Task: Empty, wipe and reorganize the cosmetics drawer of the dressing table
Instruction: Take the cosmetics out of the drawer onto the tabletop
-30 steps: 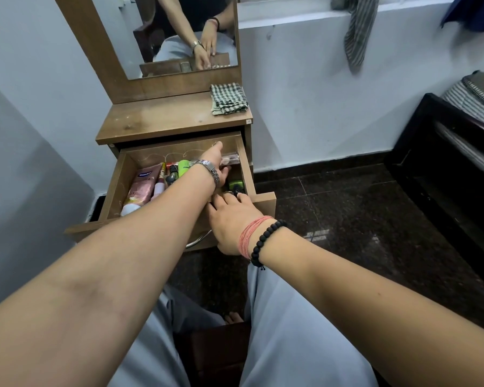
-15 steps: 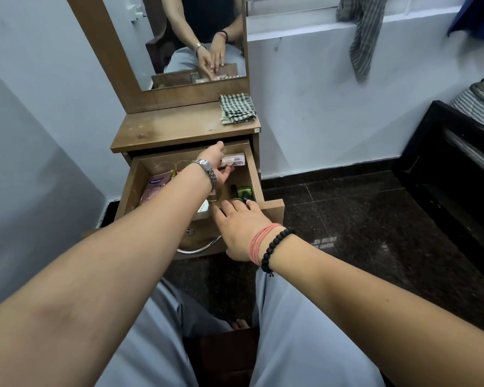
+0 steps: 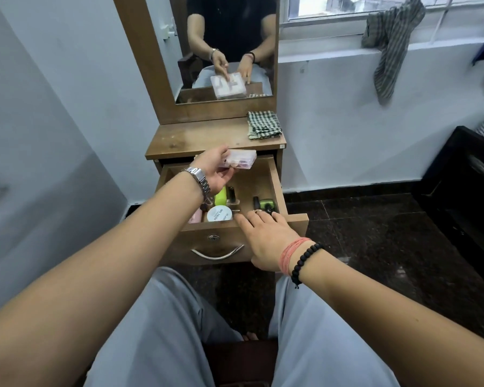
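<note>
Clear box lifted over the open wooden drawer point(image 3: 274, 180).

The left hand point(image 3: 217, 170) grips a clear plastic compartment box with pink pieces point(image 3: 239, 160), held above the drawer's back edge, just below the brown tabletop point(image 3: 196, 139). The right hand point(image 3: 266, 236), fingers straight, rests on the drawer's front edge near its right corner. A white round jar point(image 3: 220, 214) sits inside by the front edge; a folded checked cloth point(image 3: 264, 125) lies at the tabletop's back right corner.

One legible marking found: the white round jar lid point(image 3: 220, 213) in the drawer point(image 3: 277, 188) carries black print, apparently "NAIL POLISH". Its smaller second line is unreadable.
</note>
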